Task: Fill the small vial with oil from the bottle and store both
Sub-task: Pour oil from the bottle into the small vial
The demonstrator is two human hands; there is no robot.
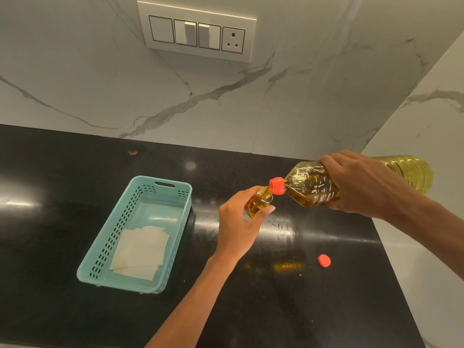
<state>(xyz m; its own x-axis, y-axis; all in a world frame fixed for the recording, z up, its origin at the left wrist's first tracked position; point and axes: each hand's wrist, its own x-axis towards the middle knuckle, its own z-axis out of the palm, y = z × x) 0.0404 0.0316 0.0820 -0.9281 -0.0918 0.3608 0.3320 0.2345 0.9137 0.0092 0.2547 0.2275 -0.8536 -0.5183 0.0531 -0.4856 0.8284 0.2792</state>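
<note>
Black polished countertop (pixel 75 172) set against veined marble walls (pixel 226 96), which carry a switch panel (pixel 197 33). A teal basket (pixel 110 237) on the counter holds folded paper (pixel 143 249). Right of the basket, the left hand (pixel 238 222) curls fingers and thumb round the small vial (pixel 261 200). Farther right, the right hand (pixel 364 184) wraps the near-horizontal oil bottle (pixel 308 187), whose orange neck meets the vial's mouth. A loose orange cap (pixel 324 260) lies right of the basket. The palm hides the vial's base, and any oil stream is too small to make out.

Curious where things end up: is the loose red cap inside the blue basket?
No, the red cap lies on the black counter, right of the basket and apart from it.
</note>
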